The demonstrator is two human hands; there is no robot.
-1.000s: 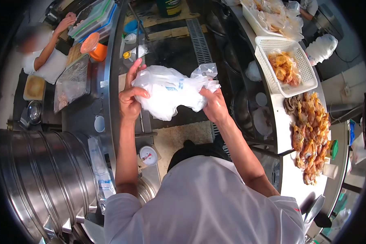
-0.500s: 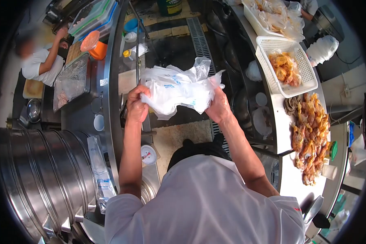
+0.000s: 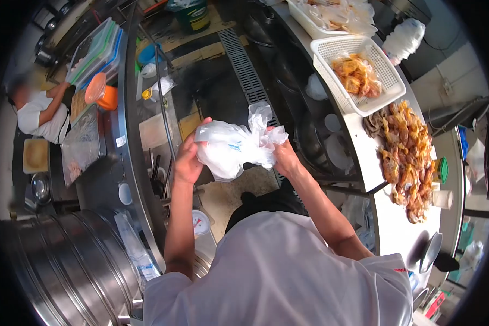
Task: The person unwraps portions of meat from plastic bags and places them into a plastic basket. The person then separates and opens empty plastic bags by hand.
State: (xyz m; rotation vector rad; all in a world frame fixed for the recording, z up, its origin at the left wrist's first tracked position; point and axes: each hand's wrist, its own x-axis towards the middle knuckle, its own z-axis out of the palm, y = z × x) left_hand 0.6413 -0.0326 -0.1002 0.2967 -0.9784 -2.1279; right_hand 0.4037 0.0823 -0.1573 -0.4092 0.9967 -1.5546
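A white translucent plastic bag (image 3: 223,149) with blue print is held in front of my body, above the floor. Its left part is rounded and full-looking, and what it holds, if anything, cannot be made out. My left hand (image 3: 188,158) cups the bag's left side, its fingers partly behind the plastic. Gathered, crumpled plastic at the right end is gripped by my right hand (image 3: 286,156), whose fingertips are partly covered by it.
On the right counter are a white basket (image 3: 388,81) with bagged yellowish meat and a pile of browned meat pieces (image 3: 410,157). Large metal drums (image 3: 70,266) stand at lower left. A dial scale (image 3: 200,223) is below my left arm. A co-worker (image 3: 43,114) works at far left.
The bag has gone from spread wide between my hands to bunched, rounded at left and gathered at right. My left hand has shifted round its side. The whole view has turned slightly.
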